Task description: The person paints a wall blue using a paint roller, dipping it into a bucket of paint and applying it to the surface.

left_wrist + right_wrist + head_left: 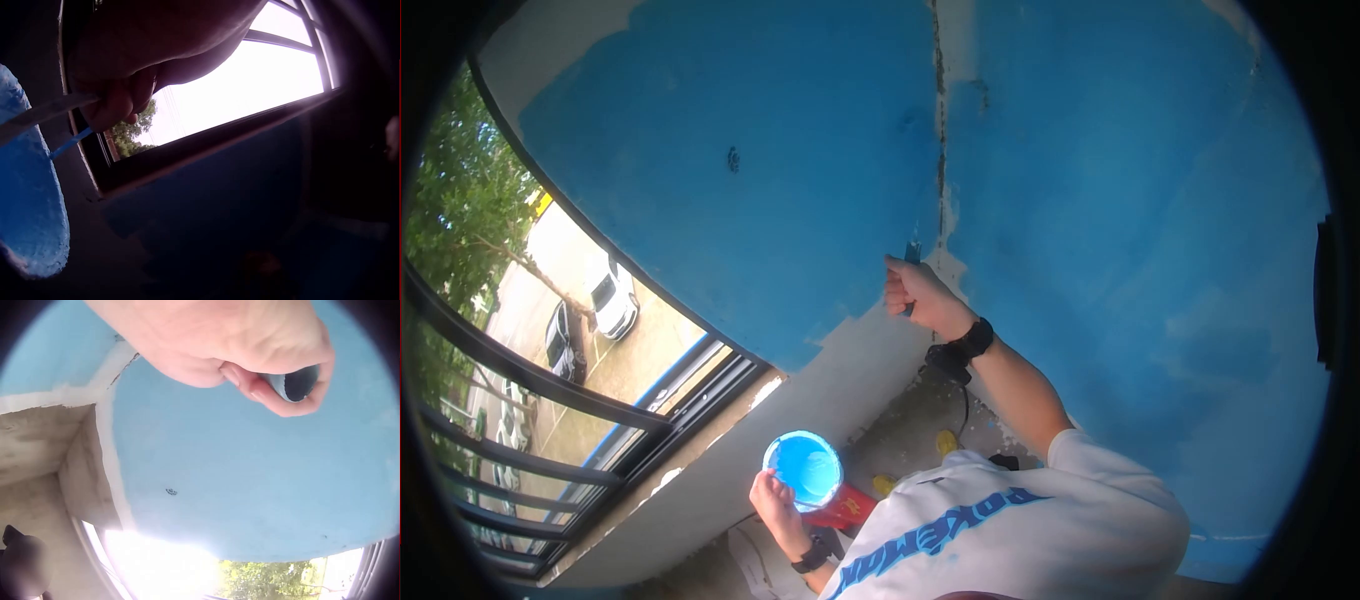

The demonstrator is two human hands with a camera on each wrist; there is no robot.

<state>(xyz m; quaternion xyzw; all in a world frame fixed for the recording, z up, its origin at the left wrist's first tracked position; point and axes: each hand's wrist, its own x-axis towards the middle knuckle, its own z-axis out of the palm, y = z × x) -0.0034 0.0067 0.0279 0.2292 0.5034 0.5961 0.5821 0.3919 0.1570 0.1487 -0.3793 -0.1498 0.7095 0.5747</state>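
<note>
My right hand point(920, 293) is curled round the handle of a brush point(913, 252), which is held up near the corner line of the blue wall point(800, 180). In the right wrist view the fingers wrap the handle's dark round end point(300, 384). Low on the left, my left hand point(774, 503) grips the handle of a bucket point(808, 468) with bright blue paint inside. In the left wrist view the left hand point(119, 81) pinches the bucket's strap point(50, 115) beside the paint-crusted rim point(62, 231).
A window with curved bars point(540, 385) stands on the left, with parked cars point(614, 302) and a tree outside. Bare grey wall point(850, 350) shows below the blue. A cracked seam point(941, 130) runs up the corner. A red object point(845, 508) is beside the bucket.
</note>
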